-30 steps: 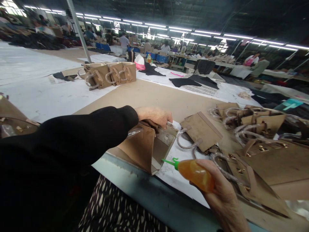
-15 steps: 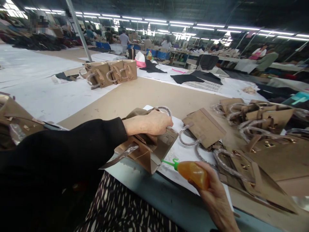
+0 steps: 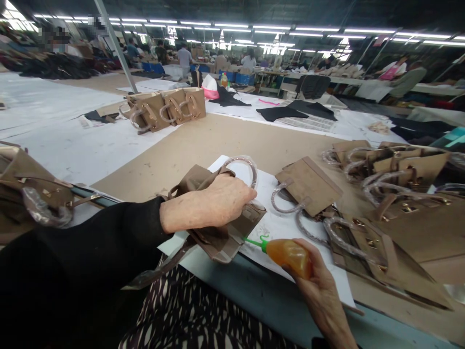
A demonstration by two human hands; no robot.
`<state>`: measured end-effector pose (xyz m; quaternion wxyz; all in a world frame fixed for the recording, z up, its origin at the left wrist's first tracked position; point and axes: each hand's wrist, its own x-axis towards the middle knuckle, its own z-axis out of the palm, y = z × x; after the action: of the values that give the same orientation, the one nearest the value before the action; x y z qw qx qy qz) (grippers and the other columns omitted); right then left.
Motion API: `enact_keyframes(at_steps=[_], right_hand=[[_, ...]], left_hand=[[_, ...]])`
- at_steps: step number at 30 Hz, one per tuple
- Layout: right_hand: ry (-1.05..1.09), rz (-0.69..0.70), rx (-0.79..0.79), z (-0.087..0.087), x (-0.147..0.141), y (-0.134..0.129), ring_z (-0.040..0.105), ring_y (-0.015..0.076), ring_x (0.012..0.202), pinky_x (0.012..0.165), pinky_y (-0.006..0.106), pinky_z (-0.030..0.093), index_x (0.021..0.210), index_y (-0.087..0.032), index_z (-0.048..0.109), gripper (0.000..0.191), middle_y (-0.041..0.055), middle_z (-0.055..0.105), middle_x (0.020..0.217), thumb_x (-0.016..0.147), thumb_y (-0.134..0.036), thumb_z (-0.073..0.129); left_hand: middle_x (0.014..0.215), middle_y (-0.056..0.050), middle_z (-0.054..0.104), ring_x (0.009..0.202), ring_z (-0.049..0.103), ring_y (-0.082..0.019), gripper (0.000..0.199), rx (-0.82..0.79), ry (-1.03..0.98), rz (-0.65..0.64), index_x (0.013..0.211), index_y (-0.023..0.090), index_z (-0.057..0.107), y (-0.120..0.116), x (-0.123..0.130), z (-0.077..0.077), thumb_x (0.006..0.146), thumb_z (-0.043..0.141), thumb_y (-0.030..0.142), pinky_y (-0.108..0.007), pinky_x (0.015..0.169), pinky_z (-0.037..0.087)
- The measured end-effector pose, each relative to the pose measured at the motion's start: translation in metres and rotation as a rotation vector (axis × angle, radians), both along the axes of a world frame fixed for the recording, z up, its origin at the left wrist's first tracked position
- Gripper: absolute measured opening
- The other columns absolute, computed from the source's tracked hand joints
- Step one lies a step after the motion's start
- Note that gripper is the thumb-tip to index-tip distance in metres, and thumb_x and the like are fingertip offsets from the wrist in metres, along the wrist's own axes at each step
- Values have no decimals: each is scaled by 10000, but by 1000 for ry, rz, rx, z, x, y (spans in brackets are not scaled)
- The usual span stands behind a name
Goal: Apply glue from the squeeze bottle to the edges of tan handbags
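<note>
My left hand (image 3: 221, 198) is closed on the upper edge of a brown handbag (image 3: 221, 245) at the table's front edge. One plastic-wrapped handle (image 3: 251, 169) rises behind that hand, and another strap hangs over the edge toward my lap. In my right hand (image 3: 316, 276) is a squeeze bottle (image 3: 288, 257) of amber liquid with a thin green nozzle. The nozzle's tip meets or nearly meets the bag's near side edge; I cannot tell whether it touches. White paper (image 3: 263, 232) lies under the bag. My left fingertips are partly hidden.
Close by on the right lie a flat brown bag panel (image 3: 307, 186) with a handle and several more bags (image 3: 366, 242). Another bag (image 3: 36, 186) stands at far left. Finished-looking bags (image 3: 167, 110) stand in a row farther back. Co-workers are in the background.
My left hand has moved slightly left and lower with the bag, and its rear handle shows more. The hanging strap has dropped lower. The bottle stays at the bag's edge.
</note>
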<state>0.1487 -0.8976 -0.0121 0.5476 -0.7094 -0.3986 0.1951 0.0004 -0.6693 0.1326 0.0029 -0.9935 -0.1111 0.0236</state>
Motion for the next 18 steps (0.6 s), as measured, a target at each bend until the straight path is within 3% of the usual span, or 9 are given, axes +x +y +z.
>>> enact_keyframes(at_steps=[6,10,14,18], right_hand=[[255,-1,-85,-5,5,-2,585,208,672,569,299,508,1173,-241,517,524,20,634,907,784,-499,754],[328,-8,-57,8,9,4,568,197,599,586,324,508,1196,-225,500,551,13,636,849,787,-486,761],[345,-43,37,24,15,17,586,207,637,616,350,518,1199,-226,502,540,38,646,928,793,-469,763],[284,-99,78,25,23,36,594,214,644,560,333,500,1190,-226,503,562,43,646,936,769,-471,782]], left_hand=[[857,-53,675,807,623,-215,182,66,-36,53,908,190,607,-6,-15,-4,818,478,98,-350,736,407],[883,-66,687,795,631,-218,222,123,-31,223,950,191,619,8,-18,11,824,459,102,-331,684,393],[838,-69,688,764,632,-228,216,193,-80,331,948,194,626,18,-17,24,856,437,147,-338,664,388],[874,-81,677,842,631,-268,237,257,-180,315,947,190,621,8,-9,7,848,423,106,-388,721,407]])
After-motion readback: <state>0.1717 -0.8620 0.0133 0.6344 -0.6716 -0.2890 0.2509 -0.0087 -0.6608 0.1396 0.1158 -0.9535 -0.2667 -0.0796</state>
